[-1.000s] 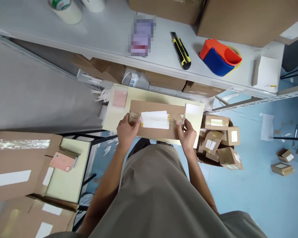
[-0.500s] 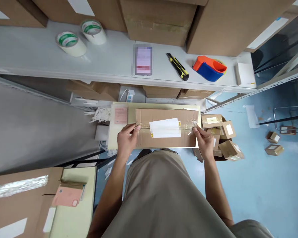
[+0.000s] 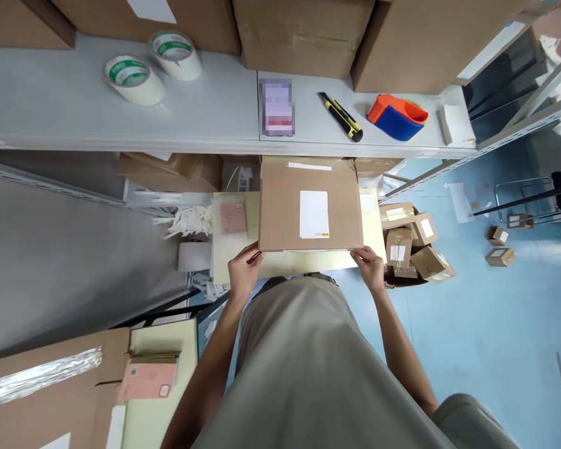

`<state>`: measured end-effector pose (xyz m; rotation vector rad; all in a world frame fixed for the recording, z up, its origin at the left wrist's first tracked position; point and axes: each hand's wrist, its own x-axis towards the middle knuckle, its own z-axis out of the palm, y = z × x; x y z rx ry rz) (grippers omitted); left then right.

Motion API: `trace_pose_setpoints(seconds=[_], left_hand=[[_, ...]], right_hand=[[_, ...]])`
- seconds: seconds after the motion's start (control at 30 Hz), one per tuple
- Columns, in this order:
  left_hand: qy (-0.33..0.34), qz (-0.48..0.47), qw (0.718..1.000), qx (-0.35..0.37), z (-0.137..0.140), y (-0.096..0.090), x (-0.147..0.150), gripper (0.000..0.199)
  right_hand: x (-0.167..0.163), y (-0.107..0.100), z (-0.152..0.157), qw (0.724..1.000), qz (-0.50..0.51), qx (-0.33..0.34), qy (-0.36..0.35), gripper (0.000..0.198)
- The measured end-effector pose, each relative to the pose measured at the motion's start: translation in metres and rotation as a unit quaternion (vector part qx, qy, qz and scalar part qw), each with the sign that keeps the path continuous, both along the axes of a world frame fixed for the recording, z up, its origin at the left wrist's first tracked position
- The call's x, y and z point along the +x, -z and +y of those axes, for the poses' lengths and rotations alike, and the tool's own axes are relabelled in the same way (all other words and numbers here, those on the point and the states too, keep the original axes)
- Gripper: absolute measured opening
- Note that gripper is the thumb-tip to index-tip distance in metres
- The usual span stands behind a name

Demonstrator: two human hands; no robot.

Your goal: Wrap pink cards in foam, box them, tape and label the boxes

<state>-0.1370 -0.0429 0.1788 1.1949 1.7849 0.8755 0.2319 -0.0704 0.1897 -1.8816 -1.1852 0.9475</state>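
Observation:
A brown cardboard box [image 3: 285, 212] is tilted over the pale yellow table [image 3: 229, 265], its broad face with a white label [image 3: 314, 215] turned up to me. My left hand [image 3: 245, 268] pinches its near left corner, thumb and fingers closed on the edge. At the near right corner my right hand [image 3: 368, 268] grips the same edge. The far edge of the box reaches the front of the grey shelf. What lies beneath the box is hidden.
On the shelf [image 3: 206, 118] are two tape rolls [image 3: 144, 90], a blurred rectangular item [image 3: 278, 109], a utility knife [image 3: 341, 117] and an orange-and-blue tape dispenser [image 3: 397, 116]. Small boxes [image 3: 399, 243] are heaped at the right. Pink cards [image 3: 147, 378] lie lower left.
The box has tipped: its narrow taped side faced up before, and now its broad labelled face does. Both hands have stayed at its ends, with the right one slightly further left and lower.

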Motion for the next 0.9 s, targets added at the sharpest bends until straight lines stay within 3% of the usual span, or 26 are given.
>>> trace_pose_setpoints(seconds=[0.27, 0.43, 0.67, 0.9], left_hand=[[-0.045, -0.016, 0.996, -0.079, -0.018, 0.071, 0.013, 0.024], [-0.043, -0.042, 0.991, -0.12, -0.017, 0.101, 0.014, 0.024], [-0.169, -0.137, 0.975, -0.052, 0.012, 0.111, 0.008, 0.033], [-0.173, -0.117, 0.978, -0.006, 0.051, 0.11, 0.007, 0.046]], right_hand=[[0.002, 0.071, -0.009, 0.992, 0.099, -0.072, 0.042, 0.067], [0.02, 0.104, -0.004, 0.983, 0.143, -0.113, 0.028, 0.079], [0.056, 0.111, 0.028, 0.985, 0.151, -0.08, 0.023, 0.079], [0.063, 0.098, 0.073, 0.984, 0.166, -0.048, -0.047, 0.078]])
